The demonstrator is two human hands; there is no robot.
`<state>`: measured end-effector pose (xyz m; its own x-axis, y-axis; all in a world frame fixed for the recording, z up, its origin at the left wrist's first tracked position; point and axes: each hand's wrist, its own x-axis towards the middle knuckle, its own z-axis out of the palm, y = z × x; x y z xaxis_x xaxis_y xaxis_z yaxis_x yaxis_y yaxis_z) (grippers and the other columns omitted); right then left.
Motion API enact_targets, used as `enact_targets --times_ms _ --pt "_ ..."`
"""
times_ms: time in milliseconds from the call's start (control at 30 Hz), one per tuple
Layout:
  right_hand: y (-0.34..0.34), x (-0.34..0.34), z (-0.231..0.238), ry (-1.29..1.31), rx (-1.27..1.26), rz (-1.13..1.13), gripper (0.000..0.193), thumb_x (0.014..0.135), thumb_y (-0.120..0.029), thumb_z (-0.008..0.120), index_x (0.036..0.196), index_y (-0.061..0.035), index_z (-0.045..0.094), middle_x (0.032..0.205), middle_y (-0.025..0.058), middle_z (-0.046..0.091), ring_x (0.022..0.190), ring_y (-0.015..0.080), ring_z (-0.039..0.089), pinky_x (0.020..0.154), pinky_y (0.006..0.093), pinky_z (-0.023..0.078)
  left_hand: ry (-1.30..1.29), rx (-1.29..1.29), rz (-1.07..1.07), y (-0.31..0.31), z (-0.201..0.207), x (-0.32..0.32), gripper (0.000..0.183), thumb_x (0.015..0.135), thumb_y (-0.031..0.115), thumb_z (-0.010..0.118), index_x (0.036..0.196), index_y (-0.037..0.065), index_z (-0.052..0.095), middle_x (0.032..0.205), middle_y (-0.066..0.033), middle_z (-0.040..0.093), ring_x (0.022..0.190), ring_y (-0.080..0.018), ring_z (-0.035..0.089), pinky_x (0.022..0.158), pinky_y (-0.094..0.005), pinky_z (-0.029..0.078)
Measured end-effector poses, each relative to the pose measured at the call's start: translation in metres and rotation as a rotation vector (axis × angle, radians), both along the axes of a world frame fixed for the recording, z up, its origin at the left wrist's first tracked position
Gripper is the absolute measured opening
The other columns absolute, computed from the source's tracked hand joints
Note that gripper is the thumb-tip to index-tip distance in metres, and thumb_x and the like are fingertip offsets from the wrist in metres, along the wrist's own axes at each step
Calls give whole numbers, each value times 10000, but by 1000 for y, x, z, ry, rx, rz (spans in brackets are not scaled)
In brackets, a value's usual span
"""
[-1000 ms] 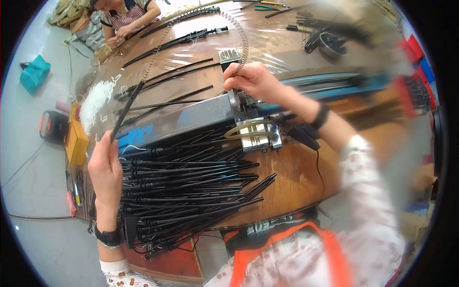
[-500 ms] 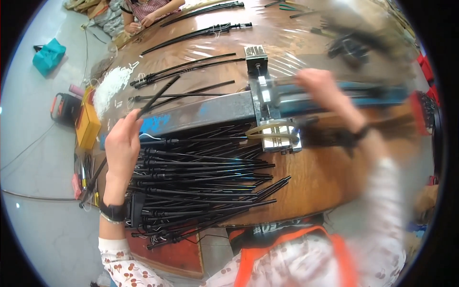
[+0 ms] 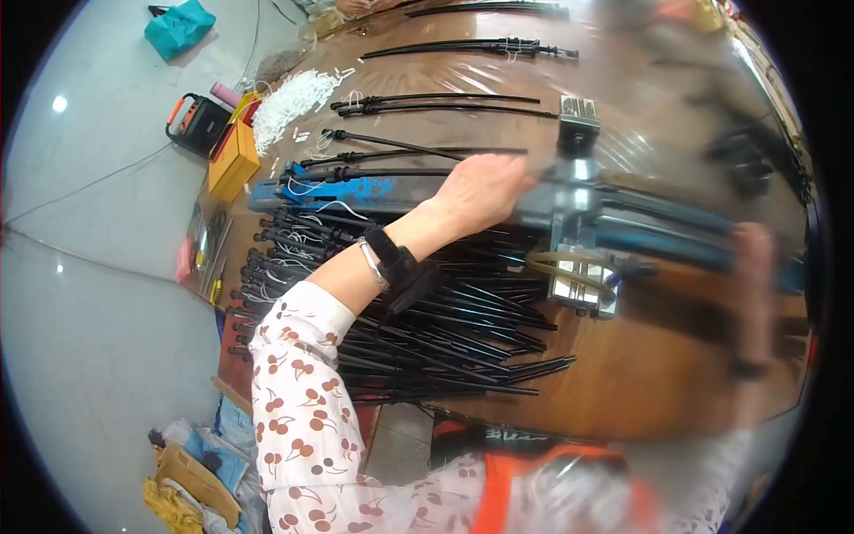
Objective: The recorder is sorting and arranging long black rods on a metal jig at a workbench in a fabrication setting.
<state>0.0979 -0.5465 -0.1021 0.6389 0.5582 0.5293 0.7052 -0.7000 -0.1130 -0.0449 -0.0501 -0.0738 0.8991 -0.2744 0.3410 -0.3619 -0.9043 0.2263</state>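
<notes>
Head view: the broad, brown, glossy wooden tabletop [image 3: 649, 383] carries everything at hand. Across its middle, from the left edge toward the right edge, lies a long metal beam [image 3: 365, 190] with worn blue paint, probably set that way to give straight support. Between the beam and the near edge is a dense pile of thin black rods [image 3: 463, 329], most with their thicker ends toward the left edge; that shared direction likely keeps them easy to pick out. A tall silver metal fixture [image 3: 578, 205] made of blocks stands across the beam, right of the tabletop's centre. A loose heap of small white pieces [image 3: 294, 107] sits by the left edge, gathered apart from the rods, perhaps to prevent mixing.

The left hand [image 3: 485, 191] is over the beam, just left of the fixture, its fingers narrow and curled on a slim black rod [image 3: 391, 174]; their tips are hidden. That rod lies along the beam, seemingly held down to keep it in line. The right hand [image 3: 754, 267], near the right edge, is too blurred to tell whether its fingers are wide or holding anything. A yellow box [image 3: 234, 160] stands at the left edge, and a yellowish looped hose [image 3: 569, 255] curves over the fixture's near block.
</notes>
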Motion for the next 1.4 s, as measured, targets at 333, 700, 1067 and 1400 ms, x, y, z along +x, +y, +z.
enact_targets --times_ms 333,700,1067,1400 --pt "10 -33 15 -235 -89 -8 228 916 3 579 1133 -31 639 1138 154 650 1137 332 587 954 444 433 19 -82 -47 -3 -5 0 240 978 266 554 882 49 587 781 -170 630 763 -389 625 663 -492 504" --pt "111 -143 5 -8 13 181 309 786 -107 722 1083 -40 665 939 87 694 933 279 619 804 402 398 54 70 112 0 10 -1 232 972 271 555 844 77 554 734 -165 643 735 -397 639 618 -487 495" --pt "163 -128 -15 298 305 308 182 846 -29 658 1025 -30 622 834 125 578 820 325 576 708 411 452 46 55 80 3 1 -2 240 970 256 564 823 70 526 713 -161 619 709 -395 626 579 -473 473" --pt "146 -179 -53 175 -97 340 288 693 -98 717 925 -53 551 869 153 555 854 356 555 749 478 471 -414 427 -160 98 -4 14 139 933 242 613 930 113 560 784 -52 609 725 -254 625 635 -371 488"
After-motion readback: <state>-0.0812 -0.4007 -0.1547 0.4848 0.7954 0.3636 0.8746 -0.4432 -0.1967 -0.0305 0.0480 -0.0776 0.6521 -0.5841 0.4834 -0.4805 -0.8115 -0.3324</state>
